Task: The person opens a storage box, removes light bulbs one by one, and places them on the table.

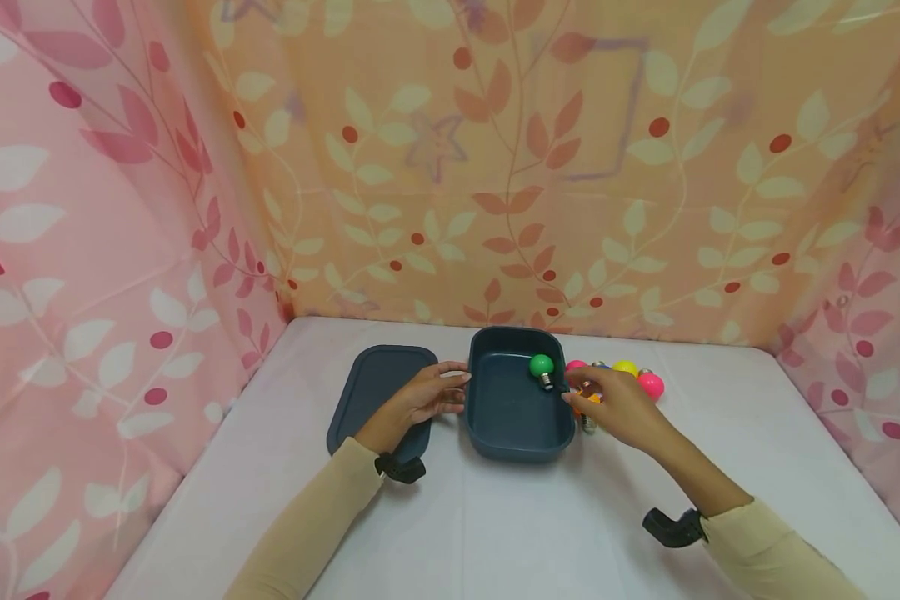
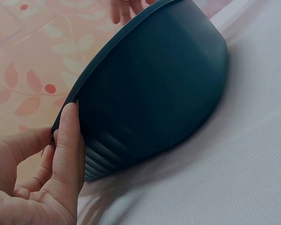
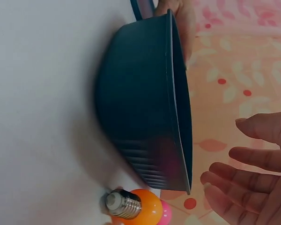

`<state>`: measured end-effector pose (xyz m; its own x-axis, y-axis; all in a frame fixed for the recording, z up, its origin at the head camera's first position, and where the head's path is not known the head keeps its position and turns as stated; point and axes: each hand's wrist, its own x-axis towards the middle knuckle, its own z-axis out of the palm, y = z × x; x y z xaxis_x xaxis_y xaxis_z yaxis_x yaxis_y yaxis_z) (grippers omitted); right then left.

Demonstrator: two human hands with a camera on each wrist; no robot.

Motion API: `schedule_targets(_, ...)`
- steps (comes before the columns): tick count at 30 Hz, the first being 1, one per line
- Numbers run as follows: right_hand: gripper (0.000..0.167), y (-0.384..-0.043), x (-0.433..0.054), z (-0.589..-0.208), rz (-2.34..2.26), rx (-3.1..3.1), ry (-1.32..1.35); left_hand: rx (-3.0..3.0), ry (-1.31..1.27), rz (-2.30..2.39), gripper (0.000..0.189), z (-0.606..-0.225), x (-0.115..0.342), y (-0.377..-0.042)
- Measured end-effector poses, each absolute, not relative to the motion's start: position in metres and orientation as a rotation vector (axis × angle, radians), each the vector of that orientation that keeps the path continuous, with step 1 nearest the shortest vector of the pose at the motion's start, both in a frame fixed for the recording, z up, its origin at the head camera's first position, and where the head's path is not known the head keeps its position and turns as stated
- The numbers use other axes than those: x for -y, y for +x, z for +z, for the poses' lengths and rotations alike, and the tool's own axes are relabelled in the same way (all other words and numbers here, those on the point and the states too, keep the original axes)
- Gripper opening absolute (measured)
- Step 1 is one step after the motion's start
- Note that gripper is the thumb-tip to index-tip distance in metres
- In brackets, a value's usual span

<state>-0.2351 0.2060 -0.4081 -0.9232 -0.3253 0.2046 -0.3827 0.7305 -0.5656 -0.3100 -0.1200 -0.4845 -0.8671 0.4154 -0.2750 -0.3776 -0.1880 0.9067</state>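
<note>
A dark blue-green rectangular box (image 1: 513,433) stands uncovered on the white cloth. Inside it lies a green light bulb (image 1: 542,367) with a metal screw base, near the right wall. My left hand (image 1: 437,392) pinches the left rim between thumb and fingers; the left wrist view shows the fingertips on the box edge (image 2: 77,96). Beside the right rim hovers my right hand (image 1: 621,407), fingers loosely spread and holding nothing in the right wrist view. Under and behind it sit several coloured bulbs, among them a pink bulb (image 1: 651,386), a yellow bulb (image 1: 625,367) and an orange bulb (image 3: 149,206).
The flat dark lid (image 1: 378,387) lies left of the box, partly under my left forearm. White cloth (image 1: 510,533) covers the table. Floral curtains (image 1: 450,167) rise behind it and on both sides. A black strap (image 1: 401,468) circles each wrist.
</note>
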Motion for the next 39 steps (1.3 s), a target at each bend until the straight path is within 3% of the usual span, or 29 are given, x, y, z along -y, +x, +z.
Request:
schedule_targets(10,0.041,-0.257,-0.183,-0.394,0.844,2.853,0.674,-1.581,0.027,2.086,0.040,-0.486,0.121,-0.312)
schedule_targets(29,0.044,-0.303,-0.152,-0.405,0.429,2.960,0.718,-1.573,0.033,2.090,0.040,-0.483,0.122,-0.310)
schedule_targets(39,0.035,-0.310,-0.138,-0.418,0.203,2.967,0.680,-1.585,0.025,2.095,0.034,-0.483,0.121,-0.310)
